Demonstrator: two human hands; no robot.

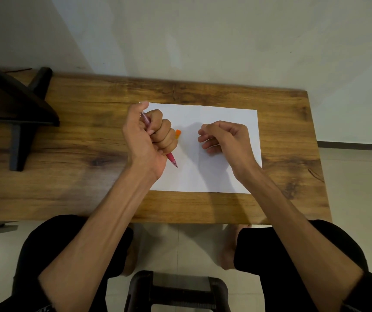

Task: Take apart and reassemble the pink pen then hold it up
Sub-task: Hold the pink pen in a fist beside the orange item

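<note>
My left hand is wrapped in a fist around the pink pen. The pen's tip pokes out below the fist toward me, and its clear upper end shows by my thumb. My right hand hovers over the white paper to the right, fingers loosely curled, nothing visible in it. A small orange piece peeks out just right of my left knuckles; I cannot tell whether it lies on the paper or is held.
The paper lies on a wooden table. A dark shelf stand occupies the table's left end. A dark stool stands below the table's near edge, between my knees.
</note>
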